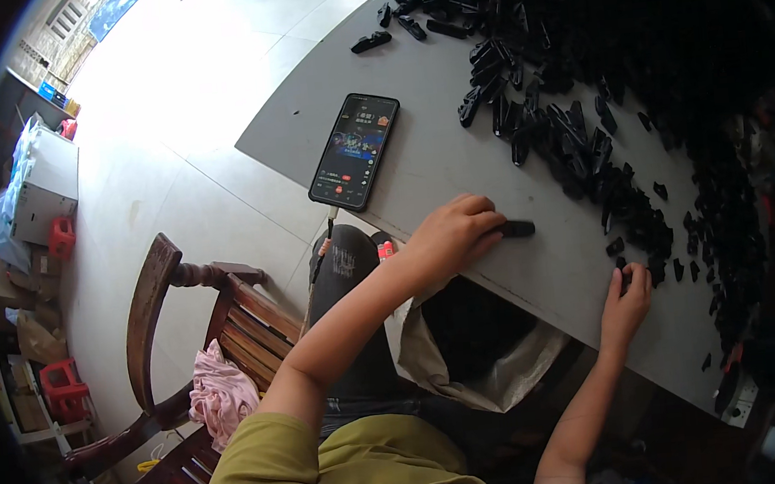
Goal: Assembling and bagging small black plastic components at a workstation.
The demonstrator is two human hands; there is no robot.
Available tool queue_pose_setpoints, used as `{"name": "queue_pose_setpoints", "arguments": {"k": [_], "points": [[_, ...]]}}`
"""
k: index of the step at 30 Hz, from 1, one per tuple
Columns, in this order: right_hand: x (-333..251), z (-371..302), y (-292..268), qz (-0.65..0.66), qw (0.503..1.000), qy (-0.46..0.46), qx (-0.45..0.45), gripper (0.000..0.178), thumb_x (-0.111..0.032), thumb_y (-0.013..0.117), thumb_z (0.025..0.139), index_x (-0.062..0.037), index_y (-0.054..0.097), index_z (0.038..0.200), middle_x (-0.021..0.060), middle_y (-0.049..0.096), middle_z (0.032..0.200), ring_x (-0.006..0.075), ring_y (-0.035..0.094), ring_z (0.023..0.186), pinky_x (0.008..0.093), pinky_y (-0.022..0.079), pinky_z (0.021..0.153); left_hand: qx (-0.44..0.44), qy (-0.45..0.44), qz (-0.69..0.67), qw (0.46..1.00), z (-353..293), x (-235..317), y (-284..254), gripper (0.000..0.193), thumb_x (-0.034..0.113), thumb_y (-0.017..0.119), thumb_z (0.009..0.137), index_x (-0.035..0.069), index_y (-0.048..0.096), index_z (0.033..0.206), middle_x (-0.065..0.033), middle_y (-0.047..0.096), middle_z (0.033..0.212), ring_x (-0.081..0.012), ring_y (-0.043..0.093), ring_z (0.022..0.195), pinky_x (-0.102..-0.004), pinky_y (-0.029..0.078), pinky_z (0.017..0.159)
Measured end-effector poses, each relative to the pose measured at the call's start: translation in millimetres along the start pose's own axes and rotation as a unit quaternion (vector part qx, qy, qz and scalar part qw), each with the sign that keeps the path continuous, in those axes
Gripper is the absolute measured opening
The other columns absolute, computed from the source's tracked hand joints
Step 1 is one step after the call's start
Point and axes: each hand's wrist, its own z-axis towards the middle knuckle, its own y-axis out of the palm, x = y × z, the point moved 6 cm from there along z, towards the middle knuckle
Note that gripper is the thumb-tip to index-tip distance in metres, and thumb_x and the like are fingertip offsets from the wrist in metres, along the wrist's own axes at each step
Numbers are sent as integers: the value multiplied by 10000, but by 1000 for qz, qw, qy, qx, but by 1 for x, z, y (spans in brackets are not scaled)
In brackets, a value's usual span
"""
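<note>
Pale tiled floor (pixel 172 196) spreads from 9 to 12 o'clock, and a grey worktop (pixel 454 158) fills the side from 12 to 5 o'clock. Across it, from 12 round to 4 o'clock, runs a heap of black parts (pixel 571 129), thick in places and thinning to stray ones at its edges. A wooden chair (pixel 147 309) stands at 8 o'clock, with a pink cloth (pixel 221 390) on its seat. An open pale bag (pixel 431 372) sits at 5 o'clock, just below the worktop's edge; its inside is too dark to read. A phone (pixel 355 153), screen lit, lies near the worktop's edge, towards 12 o'clock.

Just off centre, towards 3 o'clock, the left grip (pixel 450 236) is narrow, fingers curled on one end of a long black part (pixel 519 229), slightly blurred. At 4 o'clock the right grip (pixel 628 307) is also narrow, fingertips at a small black part (pixel 622 264); whether it is held or only touched, I cannot tell.

As for progress, many parts seem left loose, no finished batch stands out, and the bag's dark inside hides whether any are done
</note>
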Motion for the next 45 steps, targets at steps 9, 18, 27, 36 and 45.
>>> {"name": "queue_pose_setpoints", "arguments": {"k": [9,18,27,36,45], "points": [[-2,-26,2,308,943,122,30,317,1,592,874,-10,559,1189,29,581,936,113,563,809,256,452,678,-5,-53,68,996,4,23,10,238,183,646,840,95,617,1059,-91,608,920,-260,608,882,-368,500,714],[-52,-22,-3,39,999,-12,-33,221,-29,674,759,6,580,956,117,561,974,294,569,911,373,464,790,-31,-59,-1,998,4,18,14,193,190,604,879,84,623,1039,-106,604,885,-316,605,823,-396,490,696],[-65,-17,0,129,990,-13,-56,265,-10,699,720,-13,637,978,110,553,957,282,554,898,361,461,775,-86,-25,-117,989,5,24,17,336,70,697,760,83,574,1073,-102,596,922,-283,596,907,-377,483,794],[-99,-4,12,189,962,-109,-166,329,-14,772,639,-18,703,960,91,586,836,252,554,784,341,459,714,-136,-21,-162,977,5,14,19,241,4,714,715,-1,607,931,-124,627,955,-306,618,903,-376,497,797],[-105,-3,30,211,938,-120,-246,335,-40,770,656,-6,710,984,94,602,786,218,582,785,304,454,698,-183,12,-216,959,15,8,31,229,67,745,722,-16,647,912,-131,656,971,-314,630,907,-384,503,798]]}}
